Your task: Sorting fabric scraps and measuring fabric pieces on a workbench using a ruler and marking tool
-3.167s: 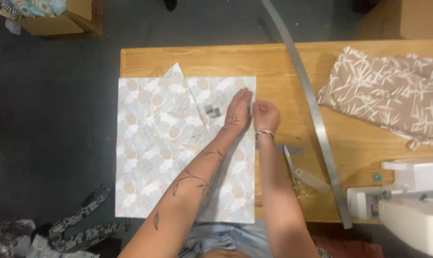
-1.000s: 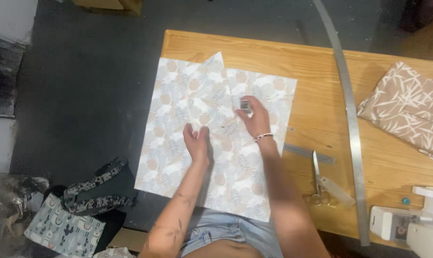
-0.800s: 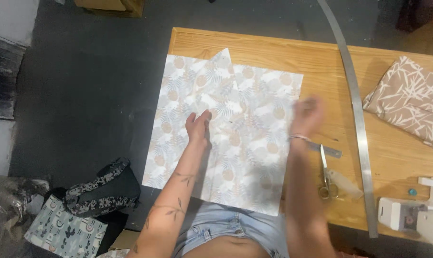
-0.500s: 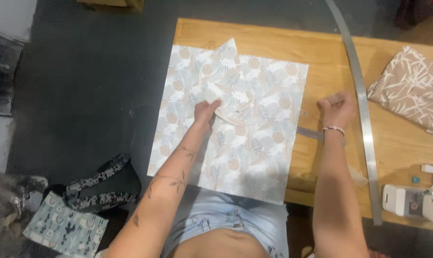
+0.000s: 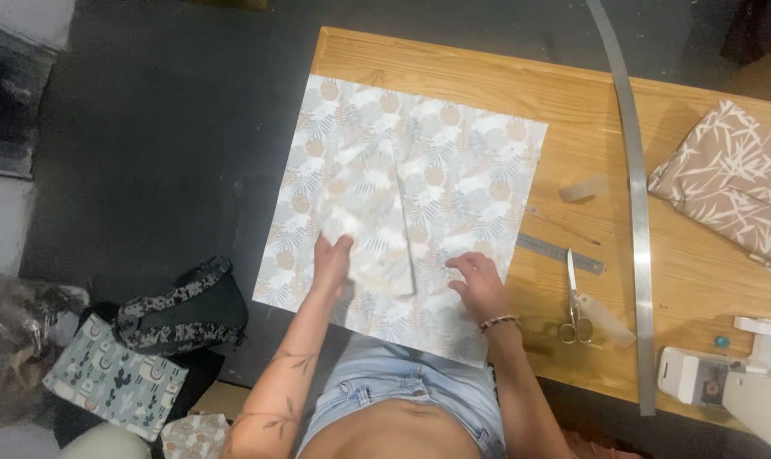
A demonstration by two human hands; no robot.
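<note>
Both hands have come down onto the leaf-print cloth [image 5: 453,170] in the middle of the wooden table [image 5: 487,76]. Left hand [image 5: 330,265] pins the folded flap [image 5: 377,229], fingers together. Right hand [image 5: 479,285], fingers spread, flattens it. Scissors [image 5: 572,297] wait at three o'clock.

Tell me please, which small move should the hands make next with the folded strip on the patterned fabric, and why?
Probably press the folded strip flat along its long edge. The left hand rests on its near end and the right hand lies on the patterned fabric beside it; the strip looks slightly raised.
</note>
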